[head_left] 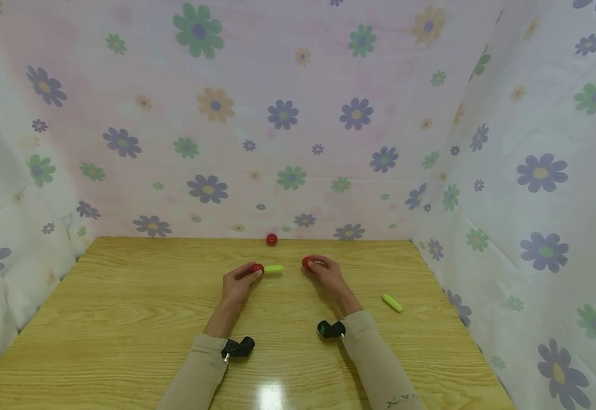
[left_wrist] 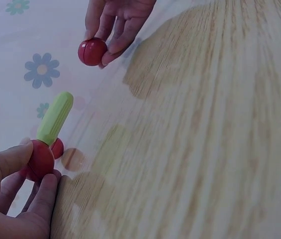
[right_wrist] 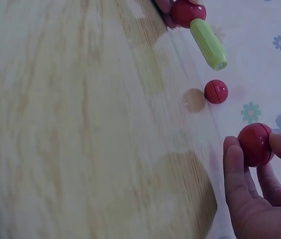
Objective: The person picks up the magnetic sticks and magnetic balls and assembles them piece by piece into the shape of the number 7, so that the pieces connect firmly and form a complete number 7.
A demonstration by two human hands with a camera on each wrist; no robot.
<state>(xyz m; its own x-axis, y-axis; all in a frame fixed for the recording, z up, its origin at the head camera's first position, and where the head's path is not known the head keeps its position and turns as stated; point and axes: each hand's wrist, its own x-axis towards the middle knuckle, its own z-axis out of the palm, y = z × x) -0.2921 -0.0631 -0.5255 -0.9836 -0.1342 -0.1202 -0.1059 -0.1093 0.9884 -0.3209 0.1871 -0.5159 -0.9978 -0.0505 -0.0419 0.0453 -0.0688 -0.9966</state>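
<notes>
Between its thumb and fingers, my left hand (head_left: 237, 286) pinches a shiny red ball (left_wrist: 42, 159). A yellow-green ribbed stick (left_wrist: 55, 117) juts out from that ball, touching it end-on and pointing rightward in the head view. To the right, my right hand (head_left: 330, 278) grips another red ball (right_wrist: 255, 145) with its thumb and fingertips; a seam line runs around this ball. The stick's free end points toward the right hand, with a gap between them.
A third red ball (head_left: 272, 240) rests near the table's back edge, beyond both hands. A second yellow-green stick (head_left: 392, 303) lies on the wooden table (head_left: 123, 319) right of the right forearm. Flowered cloth (head_left: 288, 74) hangs behind and at the sides.
</notes>
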